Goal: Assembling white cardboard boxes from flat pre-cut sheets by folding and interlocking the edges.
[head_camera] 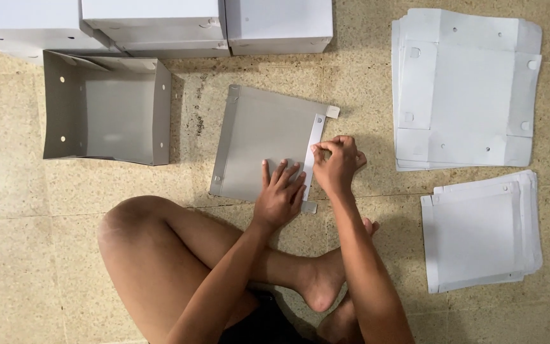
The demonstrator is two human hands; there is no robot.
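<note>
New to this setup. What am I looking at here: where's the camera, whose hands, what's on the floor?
There is no machine here. One camera sits on a person's head and looks straight down, so the arms coming up from the bottom edge are the wearer's own, above their crossed legs.

The left hand lies flat with fingers spread on a flat grey cardboard sheet on the speckled tile floor. The right hand pinches the sheet's narrow white side flap at its right edge.

Left of the sheet stands an open grey folded box. Along the top edge stand closed white boxes. On the right lie two stacks of unfolded sheets: a larger stack above a smaller stack.
</note>
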